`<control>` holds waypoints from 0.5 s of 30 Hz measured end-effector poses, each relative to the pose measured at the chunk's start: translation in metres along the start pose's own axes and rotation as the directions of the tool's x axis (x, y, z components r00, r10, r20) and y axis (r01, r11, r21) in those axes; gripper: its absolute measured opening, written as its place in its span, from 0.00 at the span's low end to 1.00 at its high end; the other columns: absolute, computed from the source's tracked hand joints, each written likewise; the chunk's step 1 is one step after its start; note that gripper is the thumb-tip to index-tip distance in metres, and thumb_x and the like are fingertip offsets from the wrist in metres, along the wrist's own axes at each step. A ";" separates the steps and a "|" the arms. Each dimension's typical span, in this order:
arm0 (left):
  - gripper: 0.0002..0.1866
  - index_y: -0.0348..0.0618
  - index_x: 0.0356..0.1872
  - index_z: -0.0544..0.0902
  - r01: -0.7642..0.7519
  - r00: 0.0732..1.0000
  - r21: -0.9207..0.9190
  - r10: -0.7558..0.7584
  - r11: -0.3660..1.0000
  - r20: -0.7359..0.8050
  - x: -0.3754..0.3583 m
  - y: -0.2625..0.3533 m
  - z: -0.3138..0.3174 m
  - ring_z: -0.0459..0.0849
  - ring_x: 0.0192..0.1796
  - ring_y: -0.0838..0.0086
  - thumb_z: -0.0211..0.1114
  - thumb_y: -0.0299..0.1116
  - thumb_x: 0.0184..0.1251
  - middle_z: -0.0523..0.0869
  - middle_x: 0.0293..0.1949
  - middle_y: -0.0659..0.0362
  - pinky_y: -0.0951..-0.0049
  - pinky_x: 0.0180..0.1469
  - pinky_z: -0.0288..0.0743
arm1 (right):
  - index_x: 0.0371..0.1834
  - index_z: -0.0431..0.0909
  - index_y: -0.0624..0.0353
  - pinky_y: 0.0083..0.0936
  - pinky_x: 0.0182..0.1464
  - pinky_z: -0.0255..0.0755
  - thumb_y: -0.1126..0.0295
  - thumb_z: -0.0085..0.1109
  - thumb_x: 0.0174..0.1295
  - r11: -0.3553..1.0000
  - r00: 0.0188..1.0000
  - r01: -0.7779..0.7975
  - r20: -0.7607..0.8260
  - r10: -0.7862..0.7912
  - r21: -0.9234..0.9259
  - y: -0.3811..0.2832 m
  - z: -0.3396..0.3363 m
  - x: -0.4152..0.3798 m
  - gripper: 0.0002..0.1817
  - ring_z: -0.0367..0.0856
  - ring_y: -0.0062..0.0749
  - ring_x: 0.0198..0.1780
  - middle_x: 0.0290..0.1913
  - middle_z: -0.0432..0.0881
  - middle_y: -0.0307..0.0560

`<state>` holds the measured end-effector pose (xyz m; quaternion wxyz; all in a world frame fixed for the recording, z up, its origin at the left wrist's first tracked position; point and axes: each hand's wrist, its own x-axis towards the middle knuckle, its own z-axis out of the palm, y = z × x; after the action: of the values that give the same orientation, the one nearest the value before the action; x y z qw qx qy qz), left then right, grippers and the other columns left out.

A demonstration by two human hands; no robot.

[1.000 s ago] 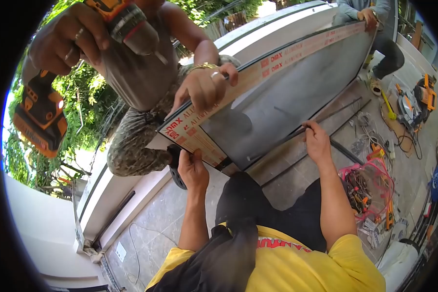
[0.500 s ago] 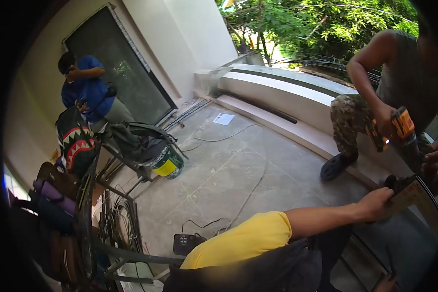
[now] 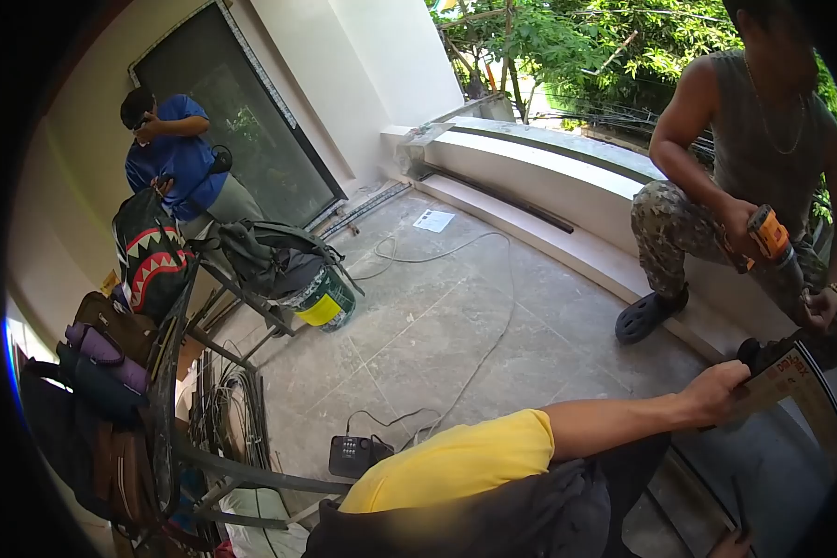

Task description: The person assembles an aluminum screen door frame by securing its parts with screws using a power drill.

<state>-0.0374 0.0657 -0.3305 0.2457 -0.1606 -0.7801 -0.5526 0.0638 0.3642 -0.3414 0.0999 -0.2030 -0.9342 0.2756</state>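
Note:
My left hand (image 3: 719, 392), at the end of a yellow sleeve, is closed on the near end of a flat tan framing strip (image 3: 779, 383). The strip carries red printed lettering and a dark edge, and it bends round a corner at the right. Low at the right edge of the view, my right hand (image 3: 733, 544) shows only in part. A thin dark rod-like tool (image 3: 739, 502) rises from its fingers; its kind cannot be made out. Dark bars lie below my left arm.
A co-worker (image 3: 763, 139) sits on the ledge, holding an orange drill (image 3: 770, 232). Another person (image 3: 181, 163) stands by the dark door. Bags (image 3: 149, 260) hang at left beside a bucket (image 3: 328, 307). A cable (image 3: 479, 367) crosses the floor to a black box (image 3: 353, 456).
My view has shifted slightly. The co-worker sits more upright in view, and the drill's light no longer shows. My left hand keeps its hold on the framing strip.

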 end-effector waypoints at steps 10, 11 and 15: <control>0.09 0.36 0.42 0.77 -0.029 0.999 -0.035 0.028 0.999 -0.017 0.005 0.001 0.002 0.79 0.46 0.45 0.64 0.24 0.60 0.80 0.40 0.43 0.54 0.48 0.72 | 0.64 0.73 0.70 0.40 0.65 0.68 0.65 0.62 0.63 0.995 0.995 0.091 -0.039 -0.093 -0.036 0.023 0.007 0.016 0.29 0.76 0.58 0.62 0.62 0.78 0.68; 0.10 0.36 0.42 0.77 -0.015 1.000 -0.033 0.014 0.999 -0.025 0.005 0.002 0.000 0.79 0.46 0.45 0.64 0.24 0.60 0.80 0.40 0.43 0.54 0.48 0.72 | 0.65 0.73 0.70 0.40 0.66 0.66 0.65 0.59 0.65 0.995 0.997 0.077 -0.019 -0.078 -0.057 0.022 0.015 0.022 0.27 0.75 0.57 0.63 0.62 0.77 0.67; 0.08 0.38 0.43 0.78 0.046 0.999 -0.004 -0.046 0.999 0.019 -0.001 0.002 -0.006 0.79 0.45 0.45 0.63 0.26 0.64 0.80 0.39 0.43 0.54 0.46 0.72 | 0.64 0.72 0.71 0.39 0.68 0.66 0.72 0.47 0.70 0.990 0.992 0.116 0.041 -0.120 0.079 0.086 0.042 0.042 0.22 0.76 0.53 0.64 0.63 0.77 0.64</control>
<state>-0.0342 0.0605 -0.3277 0.2251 -0.1484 -0.7845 -0.5584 0.0418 0.4283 -0.4205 0.1024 -0.1371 -0.9355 0.3092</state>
